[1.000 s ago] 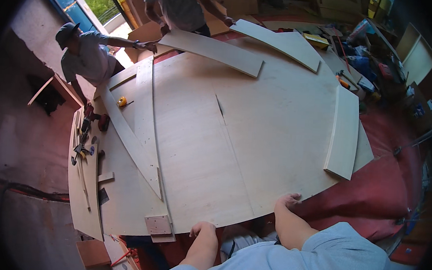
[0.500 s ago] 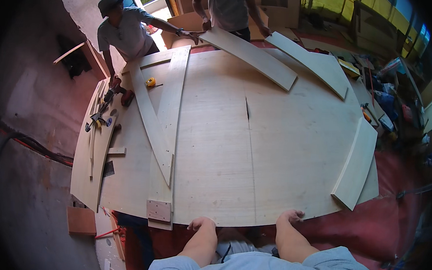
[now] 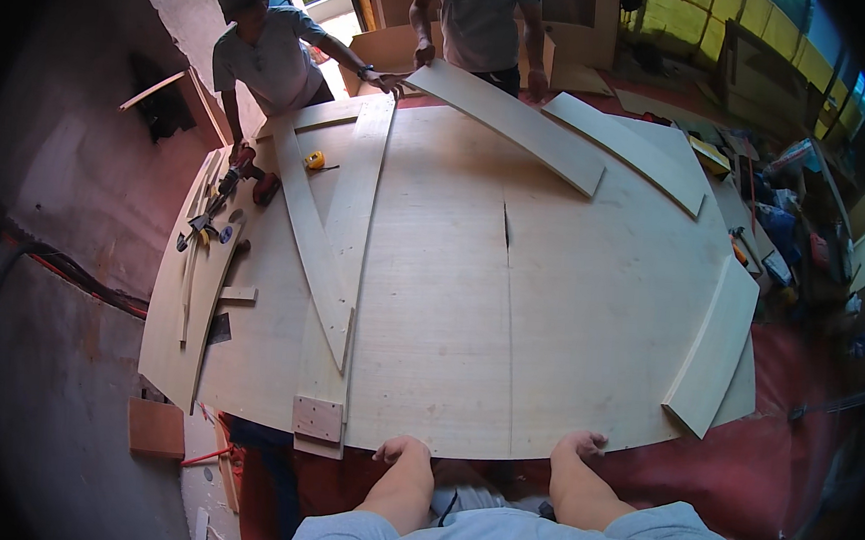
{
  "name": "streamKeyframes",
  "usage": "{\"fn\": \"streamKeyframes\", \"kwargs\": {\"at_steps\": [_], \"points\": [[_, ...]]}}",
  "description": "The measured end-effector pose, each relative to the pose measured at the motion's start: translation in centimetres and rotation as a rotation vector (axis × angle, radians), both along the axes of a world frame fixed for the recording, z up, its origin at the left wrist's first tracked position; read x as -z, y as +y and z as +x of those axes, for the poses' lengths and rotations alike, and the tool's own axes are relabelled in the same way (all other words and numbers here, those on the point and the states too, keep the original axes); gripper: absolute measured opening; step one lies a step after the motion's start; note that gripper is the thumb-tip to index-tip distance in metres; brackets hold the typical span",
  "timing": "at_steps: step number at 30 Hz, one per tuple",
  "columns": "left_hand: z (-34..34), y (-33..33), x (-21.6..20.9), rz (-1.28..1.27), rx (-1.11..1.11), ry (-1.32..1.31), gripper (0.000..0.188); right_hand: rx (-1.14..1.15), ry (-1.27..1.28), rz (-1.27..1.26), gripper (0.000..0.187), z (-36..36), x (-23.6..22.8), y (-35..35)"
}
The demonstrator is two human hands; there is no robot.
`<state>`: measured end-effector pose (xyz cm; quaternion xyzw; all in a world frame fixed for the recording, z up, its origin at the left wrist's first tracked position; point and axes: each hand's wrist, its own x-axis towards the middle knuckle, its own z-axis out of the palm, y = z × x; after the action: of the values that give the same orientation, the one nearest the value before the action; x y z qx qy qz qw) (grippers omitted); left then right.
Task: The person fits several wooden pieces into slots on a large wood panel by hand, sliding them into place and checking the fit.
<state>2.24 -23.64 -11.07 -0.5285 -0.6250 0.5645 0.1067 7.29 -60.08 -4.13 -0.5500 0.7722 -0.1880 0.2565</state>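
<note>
My left hand (image 3: 403,450) rests at the near edge of a large pale wooden panel (image 3: 440,311), its fingers loosely bent and turned outward. Further right along that edge, my right hand (image 3: 581,445) lies with its fingers loosely curled outward. Neither hand shows anything held. Just left of my left hand, a small wooden block (image 3: 319,420) sits on the end of a long board (image 3: 347,234). A slanting board (image 3: 307,231) meets this long board. Near the right edge lies an angled board (image 3: 713,345).
Across the panel, one person touches a loose board (image 3: 513,125); another person's hand is at its far end. A second loose board (image 3: 627,148) lies beside it. Left are a cordless drill (image 3: 255,177), a clamp (image 3: 203,226) and a tape measure (image 3: 315,160). Clutter (image 3: 788,205) stands right.
The far person's hand at the right-hand loose board has come off it and hangs beside the body. The view has shifted slightly; my hands stay at the panel's edge.
</note>
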Motion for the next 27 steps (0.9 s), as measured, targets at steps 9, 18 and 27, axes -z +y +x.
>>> {"fn": "streamKeyframes", "kwargs": {"at_steps": [9, 18, 27], "points": [[0.6, -1.2, -0.2, -0.056, 0.016, 0.026, 0.052, 0.029, -0.102, -0.067, 0.055, -0.1, 2.2, -1.8], [-0.3, -0.3, 0.0, -0.098, 0.012, 0.081, 0.051, -0.008, 0.042, 0.052, 0.056, -0.1, -1.3, 0.3], [-0.2, -0.4, -0.1, -0.151, 0.063, 0.145, 0.049, 0.007, 0.036, 0.075, 0.062, -0.2, -0.2, -0.6]]}}
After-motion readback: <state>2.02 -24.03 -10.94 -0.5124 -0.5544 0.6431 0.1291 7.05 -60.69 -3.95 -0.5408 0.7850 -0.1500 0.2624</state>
